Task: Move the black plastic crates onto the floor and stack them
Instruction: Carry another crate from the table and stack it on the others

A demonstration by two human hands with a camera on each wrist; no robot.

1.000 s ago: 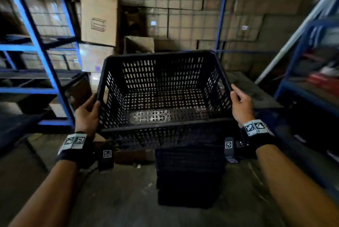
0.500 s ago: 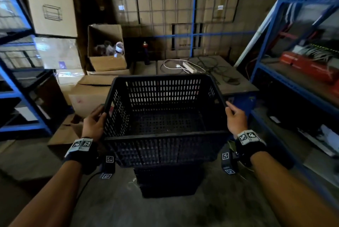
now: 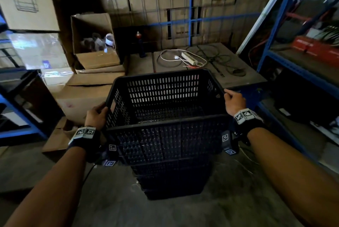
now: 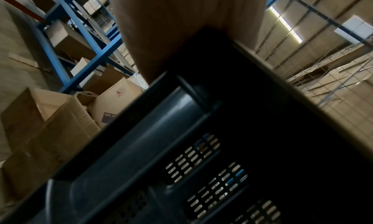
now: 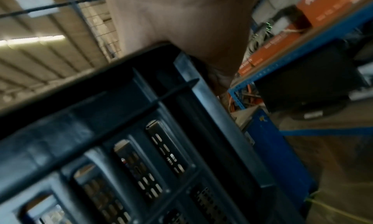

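A black slotted plastic crate (image 3: 165, 98) is held level in front of me, just over a stack of black crates (image 3: 172, 180) standing on the concrete floor. My left hand (image 3: 97, 114) grips the crate's left rim and my right hand (image 3: 233, 101) grips its right rim. The left wrist view shows the palm over the dark crate rim (image 4: 181, 108). From the right wrist I see the palm pressed on the rim (image 5: 161, 92), blurred. Whether the held crate's base touches the stack is hidden.
Cardboard boxes (image 3: 82, 98) lie left of the stack, with an open box (image 3: 93, 43) behind them. A low platform (image 3: 211, 61) with cables and a power strip (image 3: 189, 57) sits behind the crate. Blue shelving (image 3: 297, 68) runs along the right, more racks at the left.
The crate has come down from chest height toward the stack on the floor, and the view has tilted downward. Both hands keep the same hold on the rims.
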